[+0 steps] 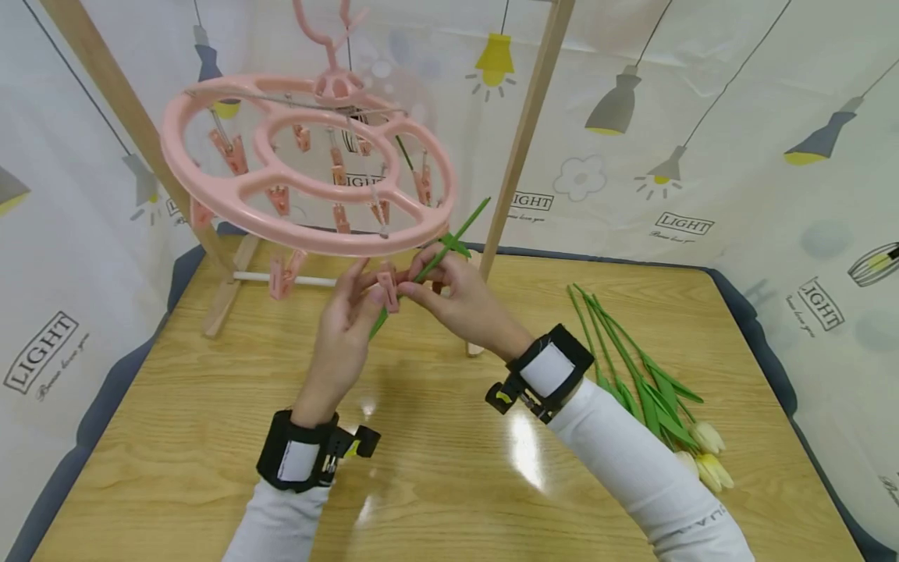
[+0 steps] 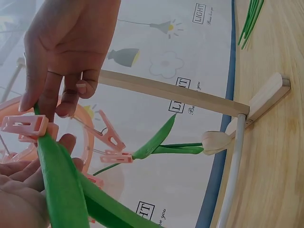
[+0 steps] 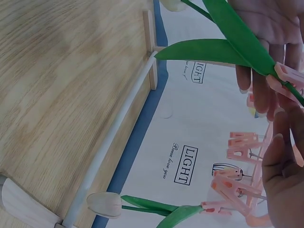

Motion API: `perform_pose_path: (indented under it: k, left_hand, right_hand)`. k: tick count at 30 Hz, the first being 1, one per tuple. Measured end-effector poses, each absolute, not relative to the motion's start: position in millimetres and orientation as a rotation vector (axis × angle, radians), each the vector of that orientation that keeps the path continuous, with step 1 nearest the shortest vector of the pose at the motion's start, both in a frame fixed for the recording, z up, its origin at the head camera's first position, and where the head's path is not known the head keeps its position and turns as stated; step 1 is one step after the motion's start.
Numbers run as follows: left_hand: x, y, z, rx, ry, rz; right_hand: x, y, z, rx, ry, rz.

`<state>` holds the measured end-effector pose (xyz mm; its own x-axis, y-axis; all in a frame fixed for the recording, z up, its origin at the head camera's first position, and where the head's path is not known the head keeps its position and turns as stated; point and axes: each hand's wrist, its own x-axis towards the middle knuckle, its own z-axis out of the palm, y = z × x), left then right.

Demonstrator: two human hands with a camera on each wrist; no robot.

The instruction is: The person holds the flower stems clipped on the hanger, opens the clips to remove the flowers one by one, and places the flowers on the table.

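Note:
A pink round clip hanger [image 1: 309,226] hangs at the left of the head view. Below its front rim, my left hand [image 1: 340,328] holds a pink clothespin [image 1: 388,287] between thumb and fingers. That clothespin sits on the green stem of an artificial tulip, just above its leaves [image 2: 61,180]. My right hand [image 1: 463,293] pinches the same stem [image 1: 460,234] beside the clothespin, its bare end slanting up to the right. Head down, the white bloom [image 3: 173,4] is partly cut off in the right wrist view. Farther back, another white tulip [image 2: 216,142] hangs upside down from a clothespin [image 2: 116,157].
Several loose tulips [image 1: 653,398] lie on the wooden table [image 1: 435,476] at the right. A wooden frame with an upright post [image 1: 523,140] and white crossbar [image 1: 302,279] stands around the hanger. More pink clothespins [image 1: 284,273] dangle from the rings. A printed cloth [image 1: 758,164] forms the backdrop.

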<state>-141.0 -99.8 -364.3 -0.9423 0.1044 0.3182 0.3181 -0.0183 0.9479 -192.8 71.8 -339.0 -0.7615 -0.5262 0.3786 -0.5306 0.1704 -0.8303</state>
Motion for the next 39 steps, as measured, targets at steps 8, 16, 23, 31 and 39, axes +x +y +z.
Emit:
perform_pose_path:
  k: [8,16,23,31,39]
  left_hand:
    - [-143.8,-99.9,-367.1,-0.474,-2.021,-1.94]
    - [-144.3,-101.7,-370.2,-0.476,-2.005,-1.91]
    - [-143.9,-105.4,-372.3,-0.45,-2.043,-1.873]
    - [-141.3,-105.7,-370.7,-0.44,-2.023,-1.941]
    - [-141.6,-103.9,-371.3,-0.427,-2.013,-1.879]
  right_hand:
    - [-190.2,67.0,-340.8,1.12,-2.385,1.633]
    - [-192.2,71.4,-342.1,1.093,-2.34,1.515]
    - [-191.8,82.1,-331.7,1.034,-2.243,1.629]
    - [-191.1,84.0,-329.3,1.08,-2.121,1.877]
    - [-188.7,83.3,-327.5,1.034,-2.083,2.004]
